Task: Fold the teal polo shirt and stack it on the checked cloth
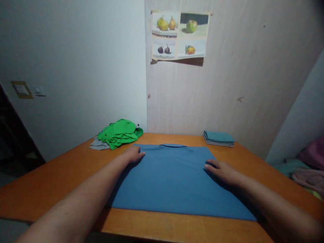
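A blue T-shirt (172,179) lies spread flat on the table in front of me, with its neckline at the far edge and its straight hem toward me. No sleeves show. My left hand (134,154) rests at the shirt's far left side, thumb stretched over the cloth and apart from the fingers; the other fingertips are partly hidden. At the right edge, my right hand (221,169) is over the cloth with thumb and fingers apart. Neither hand visibly grips the fabric.
On the wooden table (63,175), a crumpled green garment (121,131) lies over a grey cloth (99,144) at the back left. A stack of folded cloths (219,137) sits at the back right. Behind the table, a fruit poster (179,37) hangs on the wall. Pink fabric (312,153) lies beyond the right side.
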The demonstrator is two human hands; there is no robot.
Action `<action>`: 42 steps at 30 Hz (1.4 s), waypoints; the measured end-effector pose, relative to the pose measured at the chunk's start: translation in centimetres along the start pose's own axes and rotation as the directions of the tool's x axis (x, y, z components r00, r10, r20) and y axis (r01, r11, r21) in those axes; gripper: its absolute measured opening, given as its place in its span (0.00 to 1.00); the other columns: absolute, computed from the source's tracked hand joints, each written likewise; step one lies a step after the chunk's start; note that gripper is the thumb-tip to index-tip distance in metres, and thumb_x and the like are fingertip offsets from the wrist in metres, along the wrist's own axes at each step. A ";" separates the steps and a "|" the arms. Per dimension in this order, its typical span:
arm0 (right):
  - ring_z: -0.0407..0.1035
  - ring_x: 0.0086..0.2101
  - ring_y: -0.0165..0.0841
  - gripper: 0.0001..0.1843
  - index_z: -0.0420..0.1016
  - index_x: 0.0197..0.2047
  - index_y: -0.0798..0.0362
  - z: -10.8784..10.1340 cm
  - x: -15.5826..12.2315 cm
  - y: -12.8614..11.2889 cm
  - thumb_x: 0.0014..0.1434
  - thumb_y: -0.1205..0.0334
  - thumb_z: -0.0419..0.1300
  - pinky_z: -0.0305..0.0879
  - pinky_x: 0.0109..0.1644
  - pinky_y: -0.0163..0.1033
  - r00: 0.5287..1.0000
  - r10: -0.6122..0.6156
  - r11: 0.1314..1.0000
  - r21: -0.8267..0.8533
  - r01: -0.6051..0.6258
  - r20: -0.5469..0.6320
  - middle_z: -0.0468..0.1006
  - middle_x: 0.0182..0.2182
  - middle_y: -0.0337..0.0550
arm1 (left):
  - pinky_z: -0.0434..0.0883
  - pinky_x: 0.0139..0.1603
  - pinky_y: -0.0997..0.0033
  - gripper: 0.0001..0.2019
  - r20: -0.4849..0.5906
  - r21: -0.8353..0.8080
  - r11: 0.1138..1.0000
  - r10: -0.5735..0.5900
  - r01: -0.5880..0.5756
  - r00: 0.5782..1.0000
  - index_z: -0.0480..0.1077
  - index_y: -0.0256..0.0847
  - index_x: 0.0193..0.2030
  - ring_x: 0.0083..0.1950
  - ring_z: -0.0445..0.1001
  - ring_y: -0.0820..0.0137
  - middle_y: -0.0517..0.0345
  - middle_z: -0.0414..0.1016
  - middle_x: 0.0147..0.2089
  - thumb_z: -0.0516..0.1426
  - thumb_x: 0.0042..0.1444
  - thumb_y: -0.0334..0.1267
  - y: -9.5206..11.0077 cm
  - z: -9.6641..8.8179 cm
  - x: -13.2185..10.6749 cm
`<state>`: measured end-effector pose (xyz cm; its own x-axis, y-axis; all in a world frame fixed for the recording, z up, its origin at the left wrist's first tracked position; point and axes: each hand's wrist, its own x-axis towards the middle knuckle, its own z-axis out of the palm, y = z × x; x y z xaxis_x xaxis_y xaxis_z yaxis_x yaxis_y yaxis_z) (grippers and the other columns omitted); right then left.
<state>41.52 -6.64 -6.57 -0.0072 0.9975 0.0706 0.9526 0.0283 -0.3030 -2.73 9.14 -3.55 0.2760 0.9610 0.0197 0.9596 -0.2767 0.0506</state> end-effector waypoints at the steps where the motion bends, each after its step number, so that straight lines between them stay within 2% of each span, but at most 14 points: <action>1: 0.69 0.58 0.50 0.36 0.74 0.61 0.59 -0.6 0.7 0.5 0.65 0.40 0.48 0.63 0.62 0.50 0.999 0.011 1.000 0.006 -0.011 -0.039 0.74 0.59 0.58 | 0.70 0.53 0.60 0.24 -0.017 0.003 1.000 -0.004 0.004 1.000 0.75 0.37 0.49 0.55 0.75 0.52 0.39 0.76 0.56 0.51 0.61 0.55 -0.3 -0.3 0.4; 5: 0.75 0.51 0.47 0.26 0.79 0.55 0.56 -2.1 4.0 2.2 0.65 0.49 0.51 0.68 0.54 0.46 0.985 0.089 0.996 -0.018 -0.092 -0.149 0.80 0.52 0.55 | 0.71 0.50 0.61 0.21 -0.058 -0.013 1.000 0.002 -0.003 0.998 0.75 0.38 0.49 0.52 0.77 0.53 0.40 0.78 0.53 0.52 0.62 0.51 -0.3 -0.8 2.2; 11: 0.75 0.50 0.46 0.21 0.80 0.51 0.55 -2.5 9.2 3.1 0.63 0.55 0.55 0.67 0.51 0.44 0.977 0.138 0.984 -0.089 -0.154 -0.160 0.81 0.49 0.54 | 0.68 0.59 0.61 0.24 -0.090 -0.075 0.997 0.013 -0.020 0.996 0.70 0.35 0.60 0.61 0.73 0.55 0.40 0.72 0.62 0.54 0.61 0.45 0.8 0.3 5.5; 15: 0.74 0.51 0.48 0.22 0.80 0.53 0.57 -2.2 12.0 2.4 0.58 0.56 0.60 0.67 0.53 0.45 0.989 0.109 0.987 -0.110 -0.120 -0.104 0.80 0.50 0.57 | 0.65 0.63 0.65 0.27 -0.060 -0.117 0.992 0.040 -0.047 0.997 0.68 0.34 0.62 0.64 0.70 0.57 0.40 0.69 0.65 0.58 0.55 0.41 0.6 1.0 7.5; 20: 0.71 0.55 0.48 0.31 0.75 0.60 0.56 -1.6 14.4 1.2 0.54 0.55 0.63 0.65 0.58 0.45 0.999 0.052 0.992 -0.115 -0.050 0.011 0.76 0.57 0.55 | 0.66 0.62 0.71 0.30 0.028 -0.172 0.983 0.066 -0.060 0.997 0.68 0.34 0.62 0.63 0.72 0.61 0.43 0.70 0.65 0.59 0.50 0.35 -0.5 1.3 8.8; 24: 0.69 0.58 0.46 0.40 0.69 0.65 0.56 -1.4 15.7 0.6 0.47 0.60 0.65 0.63 0.61 0.43 0.993 0.034 0.993 -0.116 -0.021 0.115 0.73 0.61 0.54 | 0.71 0.56 0.71 0.25 0.078 -0.197 0.979 0.077 -0.060 0.994 0.73 0.37 0.54 0.56 0.76 0.61 0.47 0.77 0.58 0.60 0.46 0.35 -0.9 0.9 9.1; 28: 0.70 0.56 0.44 0.43 0.68 0.66 0.56 -1.7 16.4 -0.2 0.44 0.64 0.64 0.64 0.59 0.40 0.979 0.054 0.993 -0.117 -0.031 0.197 0.74 0.60 0.53 | 0.74 0.44 0.73 0.20 0.124 -0.210 0.977 0.065 -0.038 0.990 0.74 0.39 0.47 0.45 0.79 0.64 0.51 0.81 0.47 0.61 0.43 0.34 -0.8 0.4 9.2; 31: 0.74 0.50 0.43 0.39 0.71 0.62 0.58 -2.0 16.5 -0.9 0.44 0.65 0.64 0.68 0.52 0.39 0.967 0.084 0.990 -0.134 -0.053 0.240 0.77 0.55 0.55 | 0.72 0.34 0.74 0.17 0.168 -0.208 0.978 0.044 -0.008 0.985 0.74 0.39 0.43 0.37 0.79 0.66 0.53 0.81 0.39 0.62 0.43 0.34 -0.7 0.3 9.4; 34: 0.76 0.43 0.42 0.28 0.79 0.51 0.58 -2.3 16.5 -1.6 0.44 0.64 0.64 0.70 0.42 0.38 0.956 0.103 0.985 -0.165 -0.059 0.275 0.81 0.47 0.54 | 0.70 0.30 0.75 0.13 0.213 -0.187 0.982 0.042 -0.002 0.976 0.74 0.38 0.38 0.34 0.77 0.67 0.55 0.80 0.35 0.62 0.43 0.34 -0.6 0.2 9.5; 38: 0.76 0.36 0.38 0.15 0.81 0.39 0.54 -2.5 16.2 -2.4 0.45 0.65 0.63 0.66 0.35 0.36 0.954 0.081 0.975 -0.220 -0.017 0.288 0.83 0.37 0.47 | 0.71 0.35 0.71 0.08 0.202 -0.103 0.994 0.053 -0.033 0.978 0.75 0.39 0.35 0.35 0.77 0.65 0.55 0.80 0.34 0.62 0.45 0.36 -0.3 -0.5 9.1; 42: 0.75 0.39 0.43 0.12 0.82 0.37 0.49 -2.4 15.3 -3.2 0.46 0.62 0.63 0.65 0.39 0.41 0.980 0.058 0.944 -0.329 0.008 0.190 0.82 0.37 0.49 | 0.69 0.53 0.54 0.07 0.068 0.043 0.995 0.084 -0.087 0.994 0.75 0.41 0.33 0.52 0.73 0.51 0.47 0.79 0.44 0.63 0.47 0.41 0.4 -0.9 8.0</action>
<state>39.13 8.40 -2.26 -0.0098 0.9916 -0.1288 0.9995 0.0134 0.0269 -0.19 16.67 -2.50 0.3584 0.9326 -0.0437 0.9335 -0.3585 0.0054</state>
